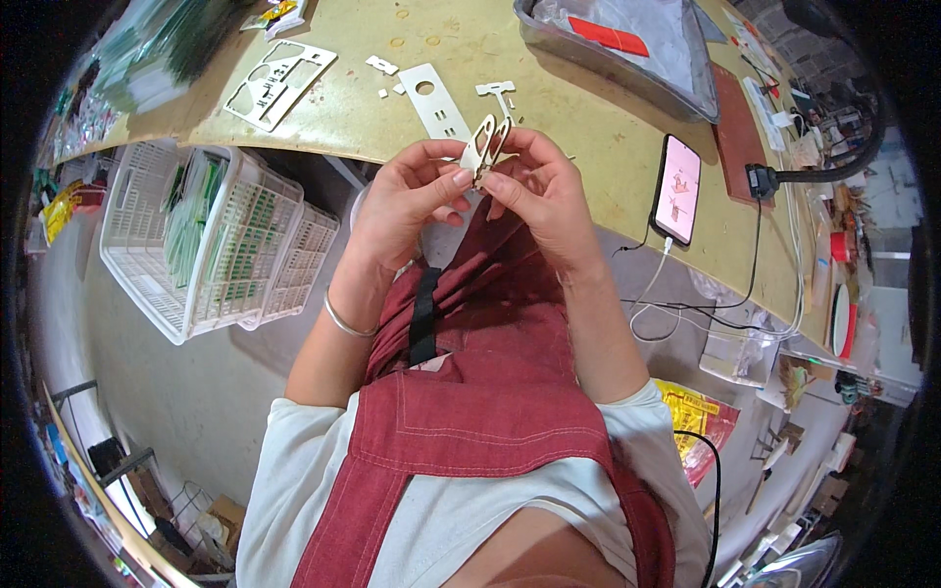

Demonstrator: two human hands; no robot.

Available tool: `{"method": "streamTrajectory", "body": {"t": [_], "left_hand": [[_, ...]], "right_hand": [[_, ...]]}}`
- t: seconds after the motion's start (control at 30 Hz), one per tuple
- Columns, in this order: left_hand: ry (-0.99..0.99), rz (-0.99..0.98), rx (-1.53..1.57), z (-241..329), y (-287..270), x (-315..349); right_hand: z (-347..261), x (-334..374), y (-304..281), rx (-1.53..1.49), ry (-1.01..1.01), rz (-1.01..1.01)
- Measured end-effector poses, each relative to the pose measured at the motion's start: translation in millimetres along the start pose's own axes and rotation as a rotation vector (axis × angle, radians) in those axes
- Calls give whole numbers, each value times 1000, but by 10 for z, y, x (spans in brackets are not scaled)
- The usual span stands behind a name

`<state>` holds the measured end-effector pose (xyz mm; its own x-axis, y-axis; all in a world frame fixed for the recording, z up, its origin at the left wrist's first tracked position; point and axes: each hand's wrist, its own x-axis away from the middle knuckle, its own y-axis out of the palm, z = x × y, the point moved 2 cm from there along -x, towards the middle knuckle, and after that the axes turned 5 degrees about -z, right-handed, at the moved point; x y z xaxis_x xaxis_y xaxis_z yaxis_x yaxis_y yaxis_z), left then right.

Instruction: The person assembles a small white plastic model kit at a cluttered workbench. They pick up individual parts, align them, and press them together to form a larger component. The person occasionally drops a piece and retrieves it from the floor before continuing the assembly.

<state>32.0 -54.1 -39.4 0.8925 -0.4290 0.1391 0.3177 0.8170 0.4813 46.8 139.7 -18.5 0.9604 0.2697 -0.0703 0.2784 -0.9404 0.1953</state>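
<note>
Both hands meet at the table's near edge around a small assembly of thin pale wooden pieces (pixel 483 144) with looped cut-outs. My left hand (pixel 417 196) pinches its lower left side between thumb and fingers. My right hand (pixel 539 191) is closed on the other side, its thumb near the joint. The fingers hide where the pieces meet. Just beyond lie a pale flat panel (pixel 434 101) with a round hole and slots, a small T-shaped piece (pixel 496 89), and little loose bits (pixel 382 66). Farther left rests a cut-out sheet (pixel 281 85) with openings.
A lit phone (pixel 676 191) on a white cable lies at the right. Behind it stands a grey plastic tub (pixel 627 59) with a red item inside. White baskets (pixel 211 245) holding green-white packets stand below the table at left. Black cables (pixel 750 284) hang over the right edge.
</note>
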Motion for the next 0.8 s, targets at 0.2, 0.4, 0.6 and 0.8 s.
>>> {"method": "streamTrajectory", "body": {"t": [0.2, 0.4, 0.6, 0.8], "left_hand": [[-111, -46, 160, -21, 5, 37], [-198, -66, 215, -22, -14, 43], [-202, -14, 200, 2, 70, 71], [-199, -9, 175, -4, 89, 98]], "right_hand": [[70, 6, -13, -75, 14, -12], [91, 16, -7, -76, -31, -25], [16, 28, -12, -138, 21, -44], [-1, 46, -18, -133, 27, -48]]}}
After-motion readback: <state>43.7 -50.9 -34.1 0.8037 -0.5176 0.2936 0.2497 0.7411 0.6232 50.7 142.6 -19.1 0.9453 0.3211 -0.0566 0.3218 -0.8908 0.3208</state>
